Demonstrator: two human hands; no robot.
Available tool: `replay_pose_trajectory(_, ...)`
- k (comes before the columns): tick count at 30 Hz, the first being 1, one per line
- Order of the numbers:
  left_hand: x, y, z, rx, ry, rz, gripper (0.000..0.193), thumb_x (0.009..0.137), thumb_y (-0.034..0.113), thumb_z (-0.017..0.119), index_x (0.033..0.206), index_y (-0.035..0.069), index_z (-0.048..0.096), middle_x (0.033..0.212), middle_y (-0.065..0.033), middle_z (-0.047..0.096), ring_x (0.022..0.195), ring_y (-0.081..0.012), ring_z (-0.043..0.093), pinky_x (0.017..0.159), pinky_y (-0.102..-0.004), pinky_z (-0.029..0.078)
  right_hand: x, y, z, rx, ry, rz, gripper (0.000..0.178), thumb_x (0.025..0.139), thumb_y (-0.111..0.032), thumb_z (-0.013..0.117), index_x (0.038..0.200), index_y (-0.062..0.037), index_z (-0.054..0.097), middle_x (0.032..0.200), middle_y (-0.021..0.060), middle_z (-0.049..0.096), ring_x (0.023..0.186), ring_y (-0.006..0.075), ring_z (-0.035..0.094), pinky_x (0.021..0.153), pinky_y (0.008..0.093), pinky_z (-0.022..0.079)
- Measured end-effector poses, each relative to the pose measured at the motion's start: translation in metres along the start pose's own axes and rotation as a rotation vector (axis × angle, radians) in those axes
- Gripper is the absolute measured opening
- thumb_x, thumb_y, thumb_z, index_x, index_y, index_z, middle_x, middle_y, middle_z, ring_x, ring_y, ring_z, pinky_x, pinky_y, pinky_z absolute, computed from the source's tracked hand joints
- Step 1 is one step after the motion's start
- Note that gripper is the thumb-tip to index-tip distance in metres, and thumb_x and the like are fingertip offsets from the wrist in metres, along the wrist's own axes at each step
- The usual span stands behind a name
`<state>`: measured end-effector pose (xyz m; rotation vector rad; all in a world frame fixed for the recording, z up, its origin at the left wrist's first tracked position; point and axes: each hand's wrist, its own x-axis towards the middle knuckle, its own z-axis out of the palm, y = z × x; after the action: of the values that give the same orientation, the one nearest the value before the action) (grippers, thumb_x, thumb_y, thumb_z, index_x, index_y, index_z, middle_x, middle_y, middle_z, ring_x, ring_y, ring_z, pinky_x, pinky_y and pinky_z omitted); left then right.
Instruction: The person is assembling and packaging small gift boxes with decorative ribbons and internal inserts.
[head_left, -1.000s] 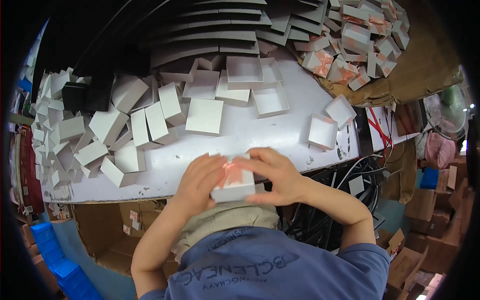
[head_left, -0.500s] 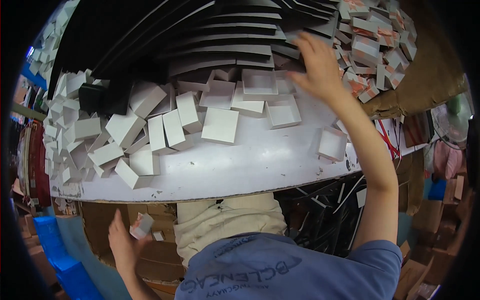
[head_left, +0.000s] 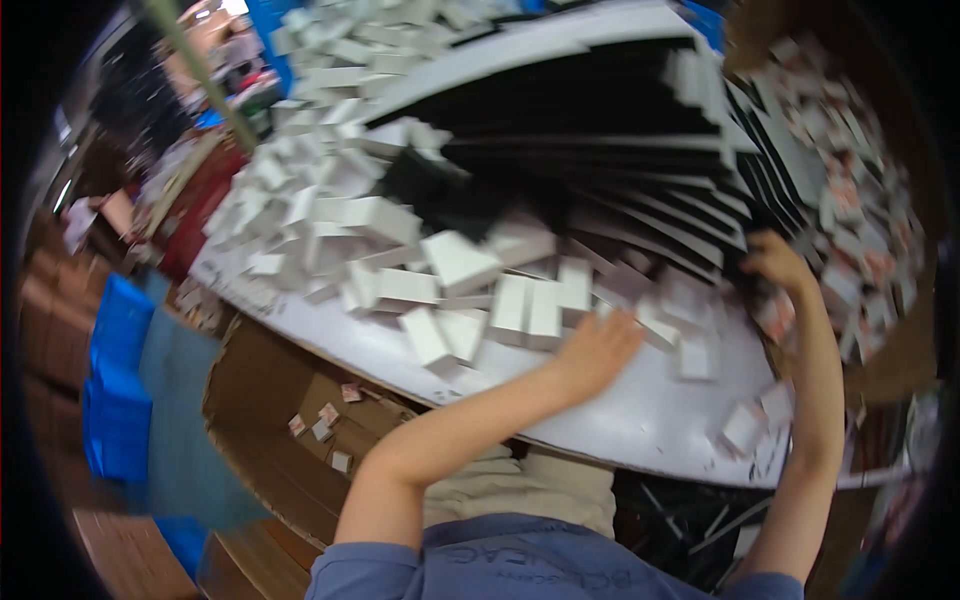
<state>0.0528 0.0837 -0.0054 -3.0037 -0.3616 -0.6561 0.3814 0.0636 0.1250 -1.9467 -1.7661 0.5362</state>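
My left hand (head_left: 600, 348) lies on the white table (head_left: 640, 420) with its fingers spread, touching a row of open white box halves (head_left: 540, 305); it holds nothing that I can see. My right hand (head_left: 775, 262) reaches far to the right, at the edge of a fanned stack of flat black sheets (head_left: 600, 120), next to a heap of small red-and-white packets (head_left: 850, 210). Blur hides whether its fingers grip anything. A big pile of white boxes (head_left: 320, 220) covers the table's left part.
Below the table's front edge on the left stands an open cardboard carton (head_left: 290, 420) with a few small packets on its bottom. Blue crates (head_left: 115, 380) are stacked further left. Loose white box halves (head_left: 745, 425) lie near the table's right front edge.
My left hand has come up from beside the carton below the table onto the tabletop, and the small box it held is gone from it. My right hand stays stretched out far right. The view swung left.
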Motion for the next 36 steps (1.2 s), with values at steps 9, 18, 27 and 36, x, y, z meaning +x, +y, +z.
replay_pose_trajectory(9, 0.002, 0.006, -0.021, -0.121, -0.203, -0.076, 0.054, 0.071, 0.022, 0.059, 0.119, 0.0, 0.049, 0.121, -0.018, 0.046, 0.113, -0.032, 0.043, 0.089, -0.0413, 0.034, -0.104, -0.023, 0.053, -0.286, 0.534, -0.041, 0.046, 0.073, 0.001, 0.05, 0.118, 0.0035, 0.048, 0.117, 0.0203, 0.054, 0.11, 0.0328, 0.05, 0.096, 0.0354, 0.036)
replay_pose_trajectory(18, -0.005, 0.01, -0.007, -0.089, 0.03, -0.014, 0.054, 0.068, 0.022, 0.061, 0.117, 0.002, 0.05, 0.108, -0.0172, 0.05, 0.101, -0.0295, 0.047, 0.083, -0.037, 0.037, -0.176, -0.097, 0.158, -0.555, 0.12, -0.253, 0.061, 0.066, -0.012, 0.061, 0.122, 0.0053, 0.044, 0.133, 0.0251, 0.035, 0.121, 0.0426, 0.034, 0.102, 0.0502, 0.026)
replay_pose_trajectory(27, -0.068, 0.041, -0.044, -0.952, 0.229, -0.239, 0.087, 0.051, 0.009, 0.073, 0.126, -0.006, 0.03, 0.111, -0.0222, 0.039, 0.103, -0.0374, 0.043, 0.088, -0.0387, 0.038, -0.146, -0.041, 0.16, -0.677, 0.374, -0.383, 0.039, 0.076, -0.005, 0.056, 0.112, 0.0082, 0.05, 0.115, 0.0238, 0.051, 0.103, 0.0426, 0.047, 0.088, 0.0456, 0.04)
replay_pose_trajectory(36, -0.085, 0.052, -0.028, -0.706, 0.15, -0.408, 0.101, 0.056, 0.016, 0.071, 0.135, -0.008, 0.012, 0.12, -0.0256, 0.038, 0.112, -0.0385, 0.038, 0.095, -0.043, 0.03, -0.164, -0.135, 0.164, -0.68, 0.379, -0.765, 0.031, 0.065, 0.003, 0.056, 0.096, -0.0019, 0.062, 0.082, 0.0105, 0.057, 0.075, 0.0272, 0.055, 0.065, 0.0351, 0.043)
